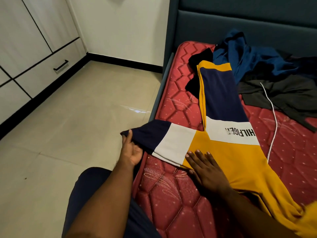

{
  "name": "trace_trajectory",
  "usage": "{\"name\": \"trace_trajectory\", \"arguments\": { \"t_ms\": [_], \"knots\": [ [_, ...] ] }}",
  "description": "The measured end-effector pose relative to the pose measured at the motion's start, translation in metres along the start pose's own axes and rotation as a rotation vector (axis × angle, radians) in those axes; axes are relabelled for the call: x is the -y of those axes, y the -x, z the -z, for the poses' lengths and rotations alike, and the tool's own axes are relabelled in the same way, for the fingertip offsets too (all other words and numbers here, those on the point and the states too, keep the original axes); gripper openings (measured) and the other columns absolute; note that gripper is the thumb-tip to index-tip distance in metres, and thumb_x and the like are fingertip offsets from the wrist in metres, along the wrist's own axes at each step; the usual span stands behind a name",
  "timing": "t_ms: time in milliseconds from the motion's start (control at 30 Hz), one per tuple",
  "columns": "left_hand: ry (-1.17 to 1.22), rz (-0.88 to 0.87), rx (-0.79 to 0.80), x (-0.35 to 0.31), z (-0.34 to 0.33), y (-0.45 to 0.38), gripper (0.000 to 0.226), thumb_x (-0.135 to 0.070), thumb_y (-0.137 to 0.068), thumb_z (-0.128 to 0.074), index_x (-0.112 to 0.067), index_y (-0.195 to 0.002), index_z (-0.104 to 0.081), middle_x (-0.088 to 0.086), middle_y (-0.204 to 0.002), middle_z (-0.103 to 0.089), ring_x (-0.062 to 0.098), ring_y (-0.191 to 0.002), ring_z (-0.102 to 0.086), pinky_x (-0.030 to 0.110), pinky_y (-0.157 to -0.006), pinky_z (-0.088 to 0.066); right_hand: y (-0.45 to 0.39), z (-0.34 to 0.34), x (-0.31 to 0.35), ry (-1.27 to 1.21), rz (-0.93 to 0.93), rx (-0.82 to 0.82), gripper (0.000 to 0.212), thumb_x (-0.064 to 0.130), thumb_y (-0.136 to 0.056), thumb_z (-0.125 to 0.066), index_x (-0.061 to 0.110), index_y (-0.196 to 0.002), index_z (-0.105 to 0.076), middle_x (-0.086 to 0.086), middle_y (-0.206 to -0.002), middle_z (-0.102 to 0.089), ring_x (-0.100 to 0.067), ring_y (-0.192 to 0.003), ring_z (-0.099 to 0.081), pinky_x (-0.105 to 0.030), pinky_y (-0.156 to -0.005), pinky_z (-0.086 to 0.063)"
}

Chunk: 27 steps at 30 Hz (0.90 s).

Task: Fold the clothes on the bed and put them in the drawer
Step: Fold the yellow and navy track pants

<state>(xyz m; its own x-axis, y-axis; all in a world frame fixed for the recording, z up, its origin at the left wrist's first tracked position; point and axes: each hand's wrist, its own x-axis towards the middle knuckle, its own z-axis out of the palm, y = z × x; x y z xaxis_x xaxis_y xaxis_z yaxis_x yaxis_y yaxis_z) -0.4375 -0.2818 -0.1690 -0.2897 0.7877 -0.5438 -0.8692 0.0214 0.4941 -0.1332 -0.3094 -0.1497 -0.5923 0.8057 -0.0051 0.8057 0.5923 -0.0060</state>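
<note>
Right hand (204, 166) lies flat, fingers straight, pressing the yellow part of the colour-block sweatshirt (221, 107) onto the bed (173, 194); judged purpose: an anchor so the body does not slide while the sleeve is moved. Left hand (131, 150) holds the navy cuff of the sleeve (164, 139), thumb on top and fingers under it, grip clamped on the cloth, out past the mattress edge over the floor (77, 117). Sleeve runs taut between the two hands (likely about to be folded inward across the chest). Sweatshirt spread lengthwise up the bed. Beyond it, unfolded: blue garment (248, 55), dark grey garment (283, 93), white cord (272, 117). Drawer (51, 73) with black handle sits closed across the floor, well apart.
</note>
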Motion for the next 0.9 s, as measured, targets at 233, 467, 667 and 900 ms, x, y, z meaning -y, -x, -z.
{"name": "trace_trajectory", "arguments": {
  "t_ms": [233,467,667,900],
  "knots": [
    [-0.014,-0.006,-0.226,-0.002,0.012,-0.026,0.052,-0.002,-0.091,-0.060,-0.022,-0.137,-0.049,0.015,-0.134,-0.057,0.029,-0.122,-0.055,0.047,-0.107,-0.041,0.004,-0.001,-0.010,0.007,0.101,0.022,0.052,0.049,-0.103,-0.014,0.030,-0.147,-0.032,0.004,-0.152,-0.036,-0.021,-0.141,-0.030,-0.046,-0.112,-0.018],
    [0.123,-0.167,-0.239,-0.035,0.004,-0.022,0.020,-0.001,-0.087,-0.062,-0.017,-0.097,-0.067,0.009,-0.125,-0.064,0.022,-0.108,-0.063,0.034,-0.099,-0.048,0.004,0.007,-0.011,-0.031,0.149,0.016,0.050,0.048,-0.103,-0.015,0.035,-0.151,-0.021,0.004,-0.154,-0.031,-0.024,-0.143,-0.026,-0.043,-0.113,-0.017],
    [-0.082,0.229,-0.379,-0.011,0.013,0.001,0.023,-0.009,-0.094,-0.036,-0.008,-0.090,-0.059,0.011,-0.097,-0.059,0.029,-0.084,-0.056,0.041,-0.081,-0.046,0.008,0.006,-0.007,0.010,0.159,0.095,0.059,0.062,-0.097,-0.021,0.038,-0.151,-0.018,0.005,-0.157,-0.025,-0.023,-0.146,-0.019,-0.048,-0.113,-0.014],
    [-0.385,0.459,-0.447,0.000,0.028,0.001,0.070,-0.065,-0.087,-0.049,-0.006,-0.123,-0.052,0.010,-0.102,-0.058,0.028,-0.096,-0.060,0.039,-0.085,-0.049,-0.018,0.016,0.008,-0.006,0.157,0.061,0.073,0.075,-0.090,-0.023,0.038,-0.151,-0.010,0.002,-0.158,-0.019,-0.026,-0.147,-0.016,-0.050,-0.113,-0.012]
  ]
}}
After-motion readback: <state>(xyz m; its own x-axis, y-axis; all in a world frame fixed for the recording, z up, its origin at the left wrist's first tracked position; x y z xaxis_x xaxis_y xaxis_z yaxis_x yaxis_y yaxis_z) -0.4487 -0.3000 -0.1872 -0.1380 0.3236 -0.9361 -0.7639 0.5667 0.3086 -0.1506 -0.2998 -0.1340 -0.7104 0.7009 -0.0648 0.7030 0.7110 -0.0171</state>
